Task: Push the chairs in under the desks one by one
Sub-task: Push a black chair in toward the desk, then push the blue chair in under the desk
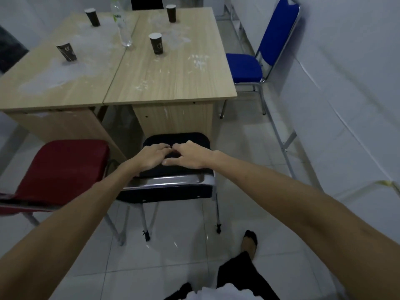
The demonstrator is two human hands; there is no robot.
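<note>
Four dark paper cups (156, 43), contents unseen, and a clear plastic bottle (122, 24) stand on two powder-smeared wood-grain desks (173, 79) well beyond the fingers, while the left hand (151, 155) and right hand (187, 153) rest with loosely spread fingers on the black padded chair (175, 167), its chrome-framed seat just short of the desk.

Single head-worn wide-angle view, looked forward and steeply down from standing height. Both forearms entered from the bottom corners, left hand (151, 155) and right hand (188, 155) near frame centre over the black chair (173, 187). Desks (168, 83) filled the upper half, further off. Floor (86, 256) and one foot (250, 241) showed directly below. Straight edges bowed toward the borders.
</note>
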